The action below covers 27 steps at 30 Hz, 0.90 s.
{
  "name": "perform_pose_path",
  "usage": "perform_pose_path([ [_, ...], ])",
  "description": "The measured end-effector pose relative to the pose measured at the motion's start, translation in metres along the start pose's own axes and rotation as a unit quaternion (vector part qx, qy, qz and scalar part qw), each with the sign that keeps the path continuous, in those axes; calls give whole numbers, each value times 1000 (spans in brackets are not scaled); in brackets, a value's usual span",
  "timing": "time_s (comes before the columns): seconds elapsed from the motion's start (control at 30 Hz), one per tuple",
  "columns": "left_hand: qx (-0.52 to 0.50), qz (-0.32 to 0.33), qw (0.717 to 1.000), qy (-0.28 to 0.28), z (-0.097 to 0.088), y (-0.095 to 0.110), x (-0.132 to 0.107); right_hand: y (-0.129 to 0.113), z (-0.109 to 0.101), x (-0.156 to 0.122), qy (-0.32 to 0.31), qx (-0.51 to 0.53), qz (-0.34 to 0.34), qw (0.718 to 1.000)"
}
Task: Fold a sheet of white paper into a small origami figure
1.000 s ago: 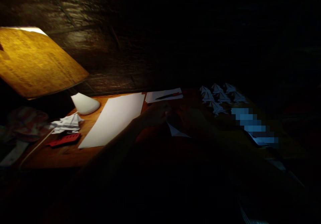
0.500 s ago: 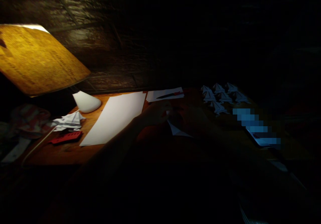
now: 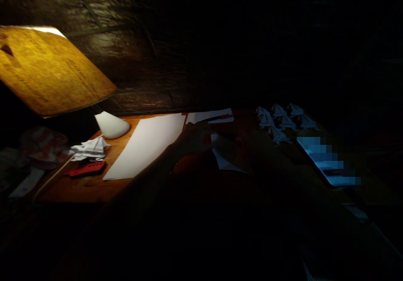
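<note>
In deep shadow at the table's middle, a partly folded sheet of paper [image 3: 224,158] lies between my two hands, one pointed corner toward me. My left hand [image 3: 197,138] has its fingers bent on the paper's left upper edge. From the right, my right hand [image 3: 247,141] closes on the other side of the same paper; its fingers are hardly visible in the dark. Just beyond my left hand, a knife [image 3: 217,118] with a dark blade and red handle rests on some white sheets [image 3: 195,117].
Left are a large white sheet [image 3: 147,144], a lamp's white base [image 3: 111,125] under its yellow shade [image 3: 56,71], crumpled-looking folded paper [image 3: 91,148] and a red object [image 3: 86,169]. Several folded paper figures [image 3: 278,135] and a lit phone [image 3: 327,163] are right.
The view has shifted slightly. My hands have moved a little apart around the paper, showing more of its upper part, and my left hand now reaches up near the knife's tip.
</note>
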<state>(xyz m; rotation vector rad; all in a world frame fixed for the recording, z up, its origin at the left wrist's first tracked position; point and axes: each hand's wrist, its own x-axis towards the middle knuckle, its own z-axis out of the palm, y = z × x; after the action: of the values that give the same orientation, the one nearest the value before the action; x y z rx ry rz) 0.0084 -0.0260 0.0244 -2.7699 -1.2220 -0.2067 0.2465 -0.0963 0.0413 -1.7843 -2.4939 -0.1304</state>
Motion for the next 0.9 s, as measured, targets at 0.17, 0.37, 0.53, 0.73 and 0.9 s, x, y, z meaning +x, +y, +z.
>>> perform_pose_path([
  [0.17, -12, -4, 1000, 7, 1, -1, -1, 10, -5, -3, -47, 18, 7, 999],
  [0.37, -17, 15, 999, 25, 7, -11, -2, 18, -1, -4, -49, 37, 2, 998],
  [0.53, -6, 7, 1000, 24, 9, -15, -3, 22, 1, -4, -48, 43, -1, 998],
  [0.73, -2, -6, 1000, 16, 8, -17, -4, 19, -2, -6, -31, 52, -3, 998],
  [0.9, -2, 1, 1000, 17, 9, -17, -5, 21, 0, -5, -24, 49, -17, 998],
])
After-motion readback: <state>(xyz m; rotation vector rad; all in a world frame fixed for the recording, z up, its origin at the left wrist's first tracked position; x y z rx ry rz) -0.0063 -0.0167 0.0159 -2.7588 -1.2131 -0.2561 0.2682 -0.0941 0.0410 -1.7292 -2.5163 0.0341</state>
